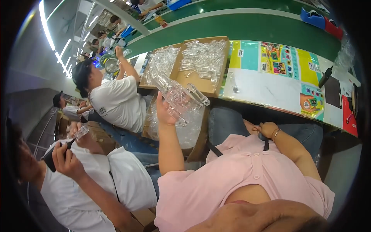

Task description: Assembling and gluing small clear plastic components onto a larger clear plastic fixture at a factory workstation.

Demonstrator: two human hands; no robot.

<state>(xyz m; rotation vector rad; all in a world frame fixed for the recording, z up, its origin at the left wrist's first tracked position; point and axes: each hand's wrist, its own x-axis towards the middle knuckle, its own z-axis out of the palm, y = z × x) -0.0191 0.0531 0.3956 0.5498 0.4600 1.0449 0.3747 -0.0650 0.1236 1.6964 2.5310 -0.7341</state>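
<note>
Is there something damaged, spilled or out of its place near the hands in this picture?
Nothing looks spilled or broken. The left hand holds up a bundle of clear plastic tubes; more lie in the open cardboard box on the green bench. The right hand rests empty on the lap.

Two cardboard boxes (201, 87) of clear plastic parts (203, 58), one printed sheet (270, 73), four co-workers (116, 100).

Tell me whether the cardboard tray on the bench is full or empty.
Partly full: the cardboard tray holds clear plastic parts heaped toward its far end; bare cardboard shows nearer.
</note>
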